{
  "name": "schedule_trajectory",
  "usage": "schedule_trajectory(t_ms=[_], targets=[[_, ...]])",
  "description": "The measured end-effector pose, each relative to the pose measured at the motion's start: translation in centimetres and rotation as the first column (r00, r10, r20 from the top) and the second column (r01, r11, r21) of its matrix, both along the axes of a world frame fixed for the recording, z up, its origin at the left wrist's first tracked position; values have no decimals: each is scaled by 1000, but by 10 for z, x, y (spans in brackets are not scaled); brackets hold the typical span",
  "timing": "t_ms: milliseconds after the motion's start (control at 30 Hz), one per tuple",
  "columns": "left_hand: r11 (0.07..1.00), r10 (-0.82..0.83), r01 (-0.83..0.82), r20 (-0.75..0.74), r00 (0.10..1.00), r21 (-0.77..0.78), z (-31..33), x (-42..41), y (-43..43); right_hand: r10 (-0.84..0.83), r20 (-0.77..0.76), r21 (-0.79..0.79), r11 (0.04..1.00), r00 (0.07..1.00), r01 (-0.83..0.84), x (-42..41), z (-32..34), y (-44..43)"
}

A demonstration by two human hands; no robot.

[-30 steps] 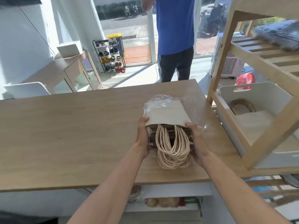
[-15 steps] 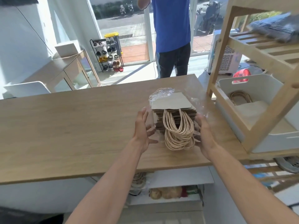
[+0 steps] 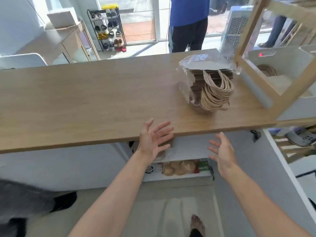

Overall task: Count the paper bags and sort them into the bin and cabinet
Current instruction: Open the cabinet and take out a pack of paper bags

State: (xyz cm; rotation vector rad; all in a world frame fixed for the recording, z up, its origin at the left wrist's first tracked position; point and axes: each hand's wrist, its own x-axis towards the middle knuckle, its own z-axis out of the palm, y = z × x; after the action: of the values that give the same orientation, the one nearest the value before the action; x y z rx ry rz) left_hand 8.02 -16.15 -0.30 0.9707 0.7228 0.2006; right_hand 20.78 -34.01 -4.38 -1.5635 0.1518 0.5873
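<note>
A stack of brown paper bags with looped cord handles sits on the wooden table, partly inside a torn clear plastic wrap. A grey card lies on top of the stack. My left hand hovers at the table's front edge with fingers spread, holding nothing. My right hand is below the table edge, fingers also spread and empty. Both hands are well short of the stack. To the right, a white bin inside a wooden shelf frame holds at least one paper bag.
A person in a blue shirt stands behind the table. A shoe rack and a white fan unit are on the far floor. Under the table a white shelf holds packets. My bare foot shows below.
Both hands have let go of the bag stack and pulled back toward me, past the table's front edge. The view has stepped back and tilted down.
</note>
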Motion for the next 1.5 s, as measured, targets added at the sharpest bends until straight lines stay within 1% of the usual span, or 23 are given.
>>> schedule_trajectory(t_ms=[133,200,333,433,500,567,667,700,733,767,800,833,867,900,1000,1067,1133,1200,1300,1400,1433,1500], targets=[[1000,20,-21,-76,997,-22,-36,-35,3,52,-44,-41,998,998,-54,-28,-29,16],[1000,28,-27,-131,991,6,-56,-46,7,82,-46,-65,994,996,-85,-35,-42,27],[991,88,-62,-237,968,115,-92,-54,18,122,-34,-115,985,992,-125,-39,-70,48],[968,195,-139,-281,940,208,-118,-46,34,169,-8,-157,973,986,-168,-33,-100,66],[937,293,-214,-287,912,276,-132,-39,48,202,4,-180,964,979,-198,-27,-119,76],[899,363,-264,-257,895,351,-145,-31,63,236,8,-211,950,972,-229,-19,-136,87],[826,429,-303,-184,884,475,-168,-16,86,295,5,-258,924,956,-284,-2,-163,106],[779,463,-301,-179,868,550,-175,-8,93,319,3,-280,910,948,-305,5,-172,113],[708,493,-261,-195,848,657,-180,-1,100,341,9,-302,897,940,-323,12,-181,119],[618,507,-168,-226,832,768,-185,7,108,360,13,-322,885,933,-337,20,-190,128],[538,493,-40,-277,825,842,-191,14,116,376,17,-340,874,927,-348,28,-199,136],[486,463,73,-328,823,871,-195,19,123,392,20,-358,862,920,-360,34,-202,142],[487,434,136,-374,819,863,-203,23,131,410,23,-375,849,912,-372,40,-207,148],[527,428,148,-411,805,837,-211,27,138,428,24,-396,834,903,-385,46,-213,154],[730,414,94,-547,728,677,-239,38,160,469,28,-451,794,883,-408,62,-233,173],[807,317,141,-622,716,573,-245,43,170,477,27,-468,783,878,-411,70,-242,184],[878,175,185,-658,733,441,-253,47,178,472,25,-473,782,881,-406,78,-253,193],[886,89,253,-679,729,388,-262,48,183,465,9,-458,789,886,-409,83,-260,201],[870,46,293,-657,753,396,-278,52,186,450,-33,-464,784,892,-413,83,-267,209],[895,84,200,-591,802,398,-291,53,189,445,-38,-484,775,895,-406,84,-270,211],[904,104,154,-555,825,398,-296,53,191,442,-40,-483,777,896,-404,85,-270,211],[922,184,34,-514,838,385,-310,55,197,432,-45,-480,782,901,-398,88,-271,211]])
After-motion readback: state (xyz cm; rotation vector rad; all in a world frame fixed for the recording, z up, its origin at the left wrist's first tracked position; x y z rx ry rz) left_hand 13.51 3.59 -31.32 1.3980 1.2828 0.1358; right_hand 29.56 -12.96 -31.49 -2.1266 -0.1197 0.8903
